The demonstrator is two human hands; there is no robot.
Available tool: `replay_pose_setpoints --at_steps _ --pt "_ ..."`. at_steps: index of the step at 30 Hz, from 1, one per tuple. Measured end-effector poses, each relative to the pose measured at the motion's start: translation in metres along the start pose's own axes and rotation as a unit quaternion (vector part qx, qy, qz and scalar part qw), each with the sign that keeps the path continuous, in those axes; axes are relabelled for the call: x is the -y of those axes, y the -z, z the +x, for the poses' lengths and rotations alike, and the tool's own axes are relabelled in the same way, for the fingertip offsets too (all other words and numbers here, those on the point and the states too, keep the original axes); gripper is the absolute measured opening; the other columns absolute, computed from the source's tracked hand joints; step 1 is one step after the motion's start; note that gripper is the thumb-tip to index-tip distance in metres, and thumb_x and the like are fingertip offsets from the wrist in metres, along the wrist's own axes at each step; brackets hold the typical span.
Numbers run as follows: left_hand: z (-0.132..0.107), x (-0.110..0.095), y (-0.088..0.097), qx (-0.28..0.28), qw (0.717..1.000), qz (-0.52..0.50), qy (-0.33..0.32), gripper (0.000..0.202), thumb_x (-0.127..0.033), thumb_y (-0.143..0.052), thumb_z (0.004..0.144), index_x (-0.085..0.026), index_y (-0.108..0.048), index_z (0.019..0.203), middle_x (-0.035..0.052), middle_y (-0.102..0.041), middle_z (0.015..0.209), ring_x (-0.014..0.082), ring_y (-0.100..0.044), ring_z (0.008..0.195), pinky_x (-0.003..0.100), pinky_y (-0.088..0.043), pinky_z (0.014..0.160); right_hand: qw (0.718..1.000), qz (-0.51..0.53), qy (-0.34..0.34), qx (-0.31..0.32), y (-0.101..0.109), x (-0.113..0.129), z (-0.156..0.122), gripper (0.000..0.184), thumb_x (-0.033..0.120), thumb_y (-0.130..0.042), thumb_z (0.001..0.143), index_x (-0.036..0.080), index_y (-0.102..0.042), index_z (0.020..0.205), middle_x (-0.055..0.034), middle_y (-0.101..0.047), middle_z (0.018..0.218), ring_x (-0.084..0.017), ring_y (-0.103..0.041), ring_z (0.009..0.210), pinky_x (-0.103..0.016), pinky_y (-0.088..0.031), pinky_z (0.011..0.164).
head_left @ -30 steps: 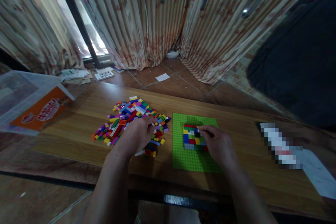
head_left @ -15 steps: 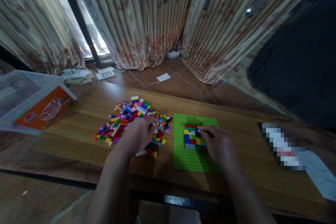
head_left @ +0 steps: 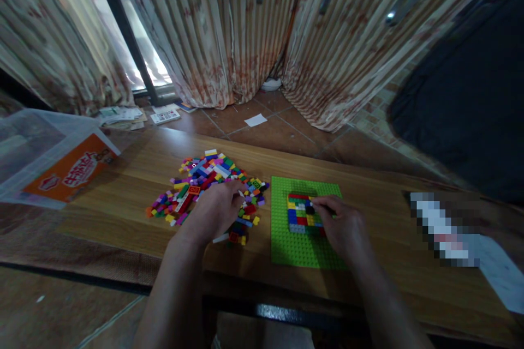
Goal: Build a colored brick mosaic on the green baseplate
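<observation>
My left hand (head_left: 219, 207) hovers at the near right side of a heap of loose toy bricks (head_left: 208, 172), with thumb and forefinger pinched. A small white brick (head_left: 241, 193) shows at its fingertips. On a green studded baseplate (head_left: 282, 251) stands a low block of multicoloured bricks (head_left: 298, 221), its right part covered by my right hand (head_left: 341, 223). The right thumb and forefinger are pinched together at the top of that block. Whatever lies between them is too small and dark to make out.
A clear plastic box (head_left: 53, 131) with an orange label sits at the left end of the wooden table (head_left: 135, 174). Papers (head_left: 501, 272) and a blurred-out item (head_left: 444, 232) lie on the right. Curtains (head_left: 254, 38) hang beyond the far edge.
Both hands stay almost where they were. The whole view has shifted very slightly, and no brick has visibly changed place.
</observation>
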State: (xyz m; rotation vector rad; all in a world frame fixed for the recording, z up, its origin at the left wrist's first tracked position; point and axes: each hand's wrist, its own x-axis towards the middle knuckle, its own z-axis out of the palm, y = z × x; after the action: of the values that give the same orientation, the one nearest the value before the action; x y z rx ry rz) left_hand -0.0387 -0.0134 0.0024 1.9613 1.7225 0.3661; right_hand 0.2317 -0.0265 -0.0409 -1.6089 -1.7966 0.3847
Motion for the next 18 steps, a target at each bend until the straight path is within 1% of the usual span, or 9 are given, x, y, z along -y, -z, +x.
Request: replay_pose_setpoints --at_steps 8,13,18 --pt "-0.0004 -0.0015 0.0010 0.004 1.000 0.005 0.001 0.030 -0.021 -0.047 0.086 -0.017 -0.067 0.109 0.0072 -0.072 0.087 0.0192 -0.065 0.079 0.026 -0.046 0.072 1.000 -0.002 -0.005 0.002 0.0011 0.0003 0.0000 0.021 0.033 -0.054 0.085 0.023 -0.071 0.080 -0.0043 -0.074 0.087 -0.020 -0.068 0.080 -0.034 -0.052 0.076" --pt "-0.0001 -0.0019 0.0009 0.000 1.000 0.008 0.002 0.030 -0.021 -0.048 0.086 -0.017 -0.067 0.109 0.0065 -0.072 0.086 0.0183 -0.064 0.077 0.025 -0.046 0.071 1.000 0.007 -0.006 0.005 -0.0006 -0.0001 -0.0005 0.022 0.033 -0.054 0.085 0.023 -0.072 0.080 -0.0049 -0.074 0.088 -0.021 -0.069 0.083 -0.035 -0.053 0.078" --pt "-0.0003 -0.0015 0.0005 0.003 1.000 0.009 0.001 0.029 -0.020 -0.047 0.086 -0.017 -0.067 0.107 0.0061 -0.071 0.084 0.0180 -0.064 0.076 0.025 -0.046 0.071 0.999 0.011 -0.035 0.006 0.0000 -0.0021 -0.0004 0.022 0.035 -0.056 0.084 0.023 -0.074 0.084 -0.0051 -0.075 0.091 -0.022 -0.069 0.085 -0.036 -0.053 0.081"
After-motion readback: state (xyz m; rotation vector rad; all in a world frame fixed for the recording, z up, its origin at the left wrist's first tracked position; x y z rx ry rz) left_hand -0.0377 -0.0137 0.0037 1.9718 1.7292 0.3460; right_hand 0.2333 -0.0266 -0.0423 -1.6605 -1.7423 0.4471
